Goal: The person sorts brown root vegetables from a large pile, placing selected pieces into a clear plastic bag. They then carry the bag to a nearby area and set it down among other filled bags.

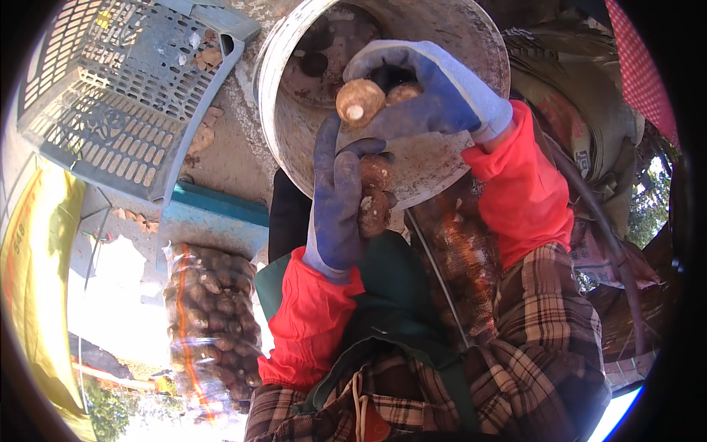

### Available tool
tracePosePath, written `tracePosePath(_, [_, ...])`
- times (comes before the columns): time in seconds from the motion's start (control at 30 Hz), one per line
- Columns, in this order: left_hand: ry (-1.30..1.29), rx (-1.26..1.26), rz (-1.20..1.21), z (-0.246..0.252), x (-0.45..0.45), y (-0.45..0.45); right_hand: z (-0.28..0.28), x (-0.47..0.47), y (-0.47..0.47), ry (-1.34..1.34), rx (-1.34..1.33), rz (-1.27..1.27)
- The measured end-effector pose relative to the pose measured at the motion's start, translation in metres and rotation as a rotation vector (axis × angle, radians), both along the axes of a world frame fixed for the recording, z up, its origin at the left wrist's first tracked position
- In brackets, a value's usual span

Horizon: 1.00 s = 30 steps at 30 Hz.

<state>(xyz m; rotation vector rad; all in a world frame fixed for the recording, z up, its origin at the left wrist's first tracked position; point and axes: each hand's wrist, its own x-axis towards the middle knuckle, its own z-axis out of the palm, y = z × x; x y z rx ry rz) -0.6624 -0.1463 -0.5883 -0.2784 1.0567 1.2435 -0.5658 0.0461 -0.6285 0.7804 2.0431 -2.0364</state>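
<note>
A blue-gloved left hand, mine (342,204), is closed around two small brown tubers, probably taro corms (375,172), at the near rim of a white plastic bucket (269,105). Above the bucket's opening, my right hand (431,94), in a matching glove, holds a round brown corm (360,102) with a pale spot, and part of another shows between thumb and fingers. Dark, round things lie at the bucket's bottom, too shaded to tell apart. The palms and some fingertips are partly hidden.
At the upper left stands a grey slatted plastic crate (127,72). Below it are a teal box-like object (221,212) and a mesh bag full of brown corms (215,326). A yellow sack (41,265) is at the far left. Another mesh bag (464,265) and a thin metal rod (439,276) lie beside my legs.
</note>
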Motion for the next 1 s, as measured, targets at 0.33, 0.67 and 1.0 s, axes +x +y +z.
tracePosePath(0.33, [-0.481,0.132,0.228,-0.021,0.001,-0.022,-0.065,-0.033,0.016,-0.333,0.242,0.419])
tracePosePath(0.67, [-0.48,0.52,0.112,-0.03,0.002,-0.02,-0.254,-0.012,0.002,-0.754,0.853,0.361])
tracePosePath(1.0, [-0.46,0.695,-0.048,-0.032,0.0,-0.015,-0.236,-0.005,0.0,-0.63,0.725,0.338])
